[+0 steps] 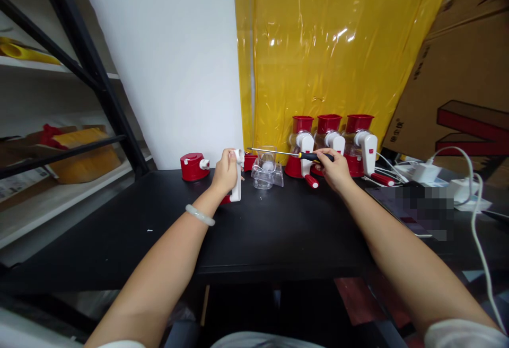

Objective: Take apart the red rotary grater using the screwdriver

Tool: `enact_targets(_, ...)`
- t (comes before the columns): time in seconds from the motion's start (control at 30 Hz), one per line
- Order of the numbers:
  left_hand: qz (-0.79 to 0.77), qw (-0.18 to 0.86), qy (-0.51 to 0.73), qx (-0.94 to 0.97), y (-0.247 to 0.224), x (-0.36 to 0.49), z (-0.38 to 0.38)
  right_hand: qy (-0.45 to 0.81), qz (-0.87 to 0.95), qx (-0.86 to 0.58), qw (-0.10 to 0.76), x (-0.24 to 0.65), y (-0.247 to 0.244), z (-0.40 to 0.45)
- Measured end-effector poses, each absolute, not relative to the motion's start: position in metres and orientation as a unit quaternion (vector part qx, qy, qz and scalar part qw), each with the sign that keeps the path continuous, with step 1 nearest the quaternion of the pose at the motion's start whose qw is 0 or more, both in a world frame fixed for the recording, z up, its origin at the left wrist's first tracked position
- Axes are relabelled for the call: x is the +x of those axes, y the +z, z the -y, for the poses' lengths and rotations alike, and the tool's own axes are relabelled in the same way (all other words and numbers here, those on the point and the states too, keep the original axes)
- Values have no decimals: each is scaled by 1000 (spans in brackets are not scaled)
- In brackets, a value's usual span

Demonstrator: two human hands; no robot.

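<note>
My left hand (225, 172) grips a white crank handle (237, 177) with a red knob, held upright on the black table (167, 226). My right hand (336, 168) holds a screwdriver (292, 153) with a black and yellow grip; its metal shaft points left, the tip close to the top of the white handle. A clear plastic housing (267, 172) stands on the table between my hands. A red round part (193, 166) lies to the left of my left hand.
Three assembled red and white hand-crank grinders (332, 144) stand in a row behind my right hand, against yellow plastic sheeting. White chargers and cables (445, 178) lie at the right. A cardboard box (457, 83) leans at the right. Metal shelving (79, 151) stands left.
</note>
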State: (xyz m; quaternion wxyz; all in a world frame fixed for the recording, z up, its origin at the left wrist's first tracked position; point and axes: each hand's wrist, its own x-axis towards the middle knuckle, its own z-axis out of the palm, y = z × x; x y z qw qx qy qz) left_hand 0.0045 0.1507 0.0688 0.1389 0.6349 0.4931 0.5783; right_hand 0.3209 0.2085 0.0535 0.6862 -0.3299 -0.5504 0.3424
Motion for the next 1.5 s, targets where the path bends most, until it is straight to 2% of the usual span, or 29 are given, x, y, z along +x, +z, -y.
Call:
enact_targets(0.27, -371, 348, 584, 632, 86, 6, -146, 429, 438, -265, 744, 317, 66, -200)
enact_targets(0.33, -403, 340, 535, 660, 90, 7, -140, 434, 412, -263, 756, 318, 67, -201)
enact_targets(0.43, -479, 255, 388, 745, 91, 11, -129, 425, 384, -274, 773, 323, 65, -206)
enact_targets(0.53, -493, 189, 284, 800, 90, 15, -122, 400, 377, -292, 783, 325, 61, -209)
enact_targets(0.9, -484, 113, 166, 852, 78, 29, -122, 385, 410, -320, 763, 314, 57, -204)
enact_targets(1.17, -506, 156, 157, 834, 76, 32, -124, 374, 416, -326, 762, 316, 56, -206)
enact_targets(1.37, -502, 309, 188, 786, 67, 38, -127, 374, 417, -321, 763, 315, 57, -205)
enact_targets(1.5, -492, 341, 201, 776, 61, 45, -128, 373, 416, -322, 764, 315, 56, -206)
